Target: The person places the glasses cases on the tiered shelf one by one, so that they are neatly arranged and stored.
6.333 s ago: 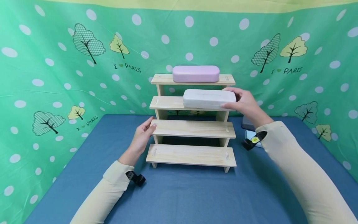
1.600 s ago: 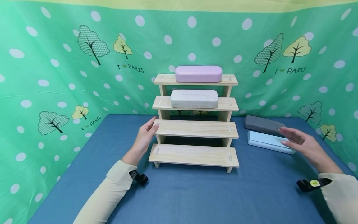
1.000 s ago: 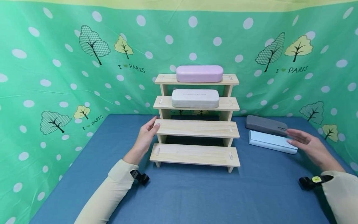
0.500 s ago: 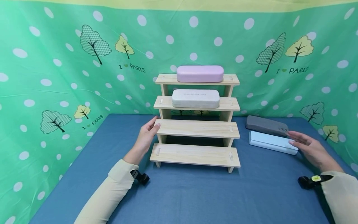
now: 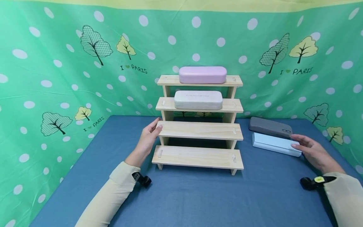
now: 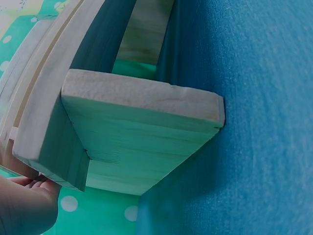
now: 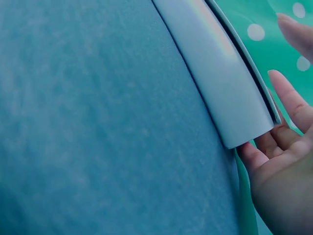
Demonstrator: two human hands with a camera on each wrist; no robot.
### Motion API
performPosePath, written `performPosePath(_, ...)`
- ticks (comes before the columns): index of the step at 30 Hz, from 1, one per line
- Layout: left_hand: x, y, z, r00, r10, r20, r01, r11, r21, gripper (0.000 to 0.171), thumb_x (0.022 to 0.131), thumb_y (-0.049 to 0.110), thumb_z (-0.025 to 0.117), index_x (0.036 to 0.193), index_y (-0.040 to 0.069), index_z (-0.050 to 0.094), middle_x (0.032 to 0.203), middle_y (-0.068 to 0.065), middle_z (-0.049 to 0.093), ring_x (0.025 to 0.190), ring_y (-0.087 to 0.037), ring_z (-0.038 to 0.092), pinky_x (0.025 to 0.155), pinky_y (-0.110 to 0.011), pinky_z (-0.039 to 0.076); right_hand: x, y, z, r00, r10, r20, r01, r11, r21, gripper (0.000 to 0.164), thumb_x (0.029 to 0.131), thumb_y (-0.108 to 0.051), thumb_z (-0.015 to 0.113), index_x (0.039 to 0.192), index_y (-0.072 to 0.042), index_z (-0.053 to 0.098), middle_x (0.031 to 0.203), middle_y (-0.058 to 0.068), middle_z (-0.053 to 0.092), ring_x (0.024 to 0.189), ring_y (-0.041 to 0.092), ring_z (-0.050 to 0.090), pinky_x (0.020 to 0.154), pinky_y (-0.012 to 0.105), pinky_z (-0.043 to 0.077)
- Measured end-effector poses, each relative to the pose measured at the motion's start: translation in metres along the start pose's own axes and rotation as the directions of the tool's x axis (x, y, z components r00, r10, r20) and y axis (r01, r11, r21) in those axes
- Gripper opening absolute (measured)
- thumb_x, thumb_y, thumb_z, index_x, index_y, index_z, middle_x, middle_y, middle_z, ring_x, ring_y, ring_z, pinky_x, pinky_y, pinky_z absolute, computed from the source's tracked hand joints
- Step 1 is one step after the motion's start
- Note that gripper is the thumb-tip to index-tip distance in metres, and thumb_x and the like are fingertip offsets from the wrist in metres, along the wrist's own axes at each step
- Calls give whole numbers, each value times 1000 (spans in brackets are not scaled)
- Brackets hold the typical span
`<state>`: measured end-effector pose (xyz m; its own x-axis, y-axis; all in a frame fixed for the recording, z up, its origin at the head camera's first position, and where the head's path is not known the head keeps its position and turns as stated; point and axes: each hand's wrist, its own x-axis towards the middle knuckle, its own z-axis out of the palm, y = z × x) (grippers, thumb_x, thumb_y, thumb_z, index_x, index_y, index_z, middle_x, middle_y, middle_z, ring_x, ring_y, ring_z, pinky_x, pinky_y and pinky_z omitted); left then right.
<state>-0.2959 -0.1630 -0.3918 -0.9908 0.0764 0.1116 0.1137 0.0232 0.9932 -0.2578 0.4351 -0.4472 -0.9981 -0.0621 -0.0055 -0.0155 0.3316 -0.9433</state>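
In the head view my left hand point(image 5: 146, 138) holds the left end of a wooden four-step display stand point(image 5: 199, 130), thumb on top of the second step from the bottom. The left wrist view shows curled fingers point(image 6: 46, 186) against the stand's edge. My right hand point(image 5: 316, 153) is at the right end of a light blue glasses case point(image 5: 273, 144), thumb over the end. In the right wrist view, thumb and forefinger are spread, while lower fingers point(image 7: 254, 154) touch or nearly touch the case's end. A dark grey glasses case point(image 5: 269, 126) lies just behind.
A pink glasses case point(image 5: 202, 75) sits on the stand's top step and a white glasses case point(image 5: 198, 100) on the step below. A blue cloth point(image 5: 198, 198) covers the table. Green polka-dot fabric point(image 5: 175, 28) hangs behind.
Since the oldest frame, my right hand has set the white case on the stand, let go and moved right to the light blue case. Lately it shifts slightly left. My left hand stays put.
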Motion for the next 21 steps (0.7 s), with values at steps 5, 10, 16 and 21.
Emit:
performPosePath(5,-1,0,0,1000,0,1,0,1000,7,55,99,15,48,148,0,26,152,-19,26,137,-26,31,109,-40,29,0,-2,0,999,12,37,-7,991,-133,46,95,-18,57,136,-34,41,121,-23,31,103,-10,30,80,8,29)
performPosePath(10,-1,1,0,1000,-9,6,9,1000,19,57,99,18,48,148,3,25,151,-17,28,136,-25,32,109,-39,30,1,-8,1,997,56,57,-35,947,-318,59,92,-24,63,144,-20,37,140,16,28,112,18,33,85,26,34)
performPosePath(16,-1,1,0,1000,-13,16,13,1000,12,58,99,20,49,149,4,25,151,-15,28,136,-24,32,109,-38,29,0,-19,2,988,104,111,-50,912,-406,78,88,-28,67,149,-6,24,143,34,19,116,43,28,87,56,29)
performPosePath(21,-2,1,-1,1000,-12,27,11,1000,22,58,100,22,48,149,5,23,153,-15,25,137,-24,30,110,-39,28,1,-25,2,983,115,144,-42,900,-433,84,85,-29,70,149,-4,21,144,37,16,122,51,24,88,63,27)
